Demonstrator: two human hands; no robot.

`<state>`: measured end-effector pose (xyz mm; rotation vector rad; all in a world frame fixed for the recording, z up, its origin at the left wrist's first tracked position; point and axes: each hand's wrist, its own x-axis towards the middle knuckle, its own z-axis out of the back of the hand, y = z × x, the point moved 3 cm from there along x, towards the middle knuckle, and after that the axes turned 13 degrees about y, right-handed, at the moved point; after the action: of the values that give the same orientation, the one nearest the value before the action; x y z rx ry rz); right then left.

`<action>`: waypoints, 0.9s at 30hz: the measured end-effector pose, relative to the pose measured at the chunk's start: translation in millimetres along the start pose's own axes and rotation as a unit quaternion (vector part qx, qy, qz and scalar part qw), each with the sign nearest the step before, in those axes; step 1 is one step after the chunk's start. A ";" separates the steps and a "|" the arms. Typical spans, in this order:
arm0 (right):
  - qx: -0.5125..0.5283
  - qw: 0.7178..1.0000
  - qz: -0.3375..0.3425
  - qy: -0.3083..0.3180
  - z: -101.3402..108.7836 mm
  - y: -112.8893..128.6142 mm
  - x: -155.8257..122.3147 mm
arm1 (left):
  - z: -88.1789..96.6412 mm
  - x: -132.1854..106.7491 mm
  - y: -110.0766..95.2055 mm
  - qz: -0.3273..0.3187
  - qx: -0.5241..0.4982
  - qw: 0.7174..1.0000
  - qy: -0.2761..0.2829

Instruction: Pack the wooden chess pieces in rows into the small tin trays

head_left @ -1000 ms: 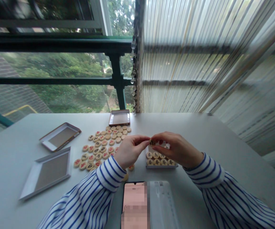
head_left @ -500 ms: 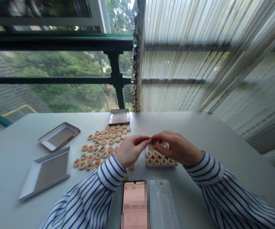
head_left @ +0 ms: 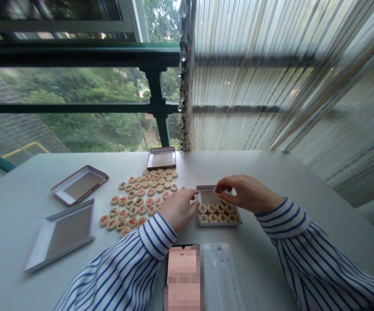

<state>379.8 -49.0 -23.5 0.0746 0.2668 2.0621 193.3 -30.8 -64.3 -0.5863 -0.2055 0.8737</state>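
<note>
My right hand pinches a round wooden chess piece with a black character above a small open tin box. Two rows of pieces lie in the box's near half. My left hand rests on the table beside the box's left wall, fingers loosely curled, fingertips close to the wall, with nothing visible in it. Left of it several loose pieces with red and black characters are spread on the white table.
Three more tins or lids lie around: one at the back by the window, one at the left, a larger one at the near left. A phone and a white flat case lie near me.
The left hand has let go of the piece and dropped to the table beside the box. The right hand has carried the piece to the right and lower over the box.
</note>
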 end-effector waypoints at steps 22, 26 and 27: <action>-0.035 0.993 -0.042 0.106 -24.8 -16.8 11.2 | -9.9 2.0 1.7 0.009 0.037 0.998 0.055; -0.040 0.992 -0.041 0.109 -27.5 -18.1 12.3 | -10.0 2.0 1.1 0.011 0.037 0.998 0.057; -0.042 0.992 -0.042 0.110 -28.0 -18.4 12.4 | -9.9 1.9 1.0 0.011 0.036 0.998 0.058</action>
<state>384.9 -34.0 -55.5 -0.2137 0.3139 1.9963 197.8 -32.8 -73.2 -0.5706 -0.0625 0.8631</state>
